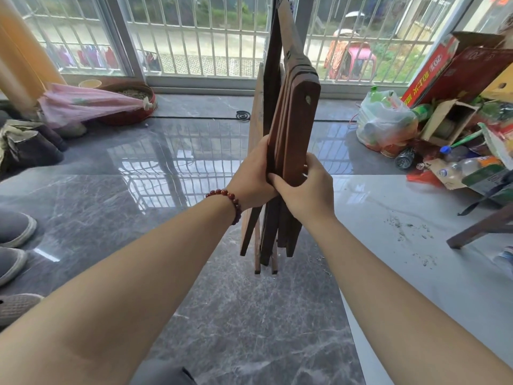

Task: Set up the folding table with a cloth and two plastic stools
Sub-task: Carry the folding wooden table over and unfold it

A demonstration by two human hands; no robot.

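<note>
The folding table [297, 112] is folded flat, a bundle of dark brown wooden boards and legs standing upright, edge-on to me, in the middle of the view. Its leg ends hang just above or at the grey marble floor. My left hand [255, 173], with a red bead bracelet on the wrist, grips the bundle's left side. My right hand [308, 182] grips the right side at the same height, thumb across the front edge. No cloth or plastic stools are in view.
Barred window and sliding door [194, 37] lie straight ahead. A pink net cover and red basin [91, 104] sit at the left, shoes [14, 240] at the left edge. Boxes, bottles and bags [444, 129] pile at the right, beside a wooden furniture leg [477, 229].
</note>
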